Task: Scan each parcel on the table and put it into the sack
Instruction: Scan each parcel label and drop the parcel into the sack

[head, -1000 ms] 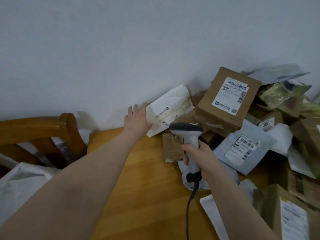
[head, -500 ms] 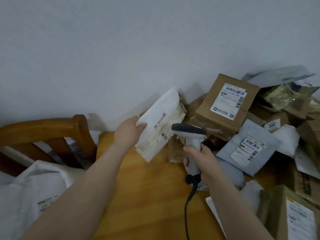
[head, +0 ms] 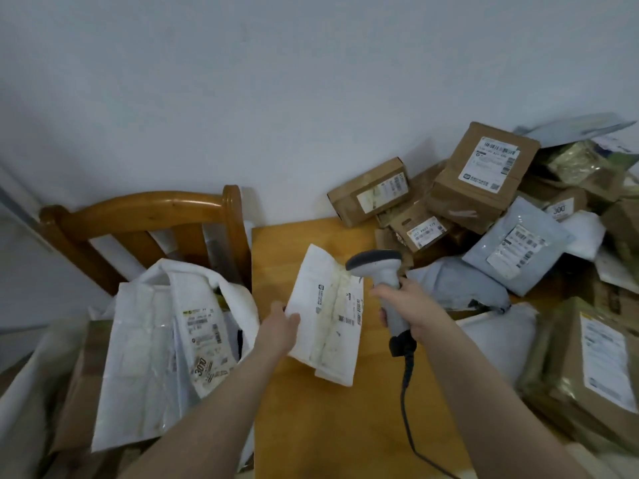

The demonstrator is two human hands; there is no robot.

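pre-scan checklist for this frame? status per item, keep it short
1. Left hand grips the white padded mailer by its edge: ok.
2. Right hand grips the grey handheld barcode scanner: ok.
3. The mailer's barcode label faces up, uncovered: ok.
4. Scanner head aimed at that label: cannot tell, no beam visible.
5. White sack beside the wooden table open for the drop: cannot tell, a large white labelled parcel lies across it.
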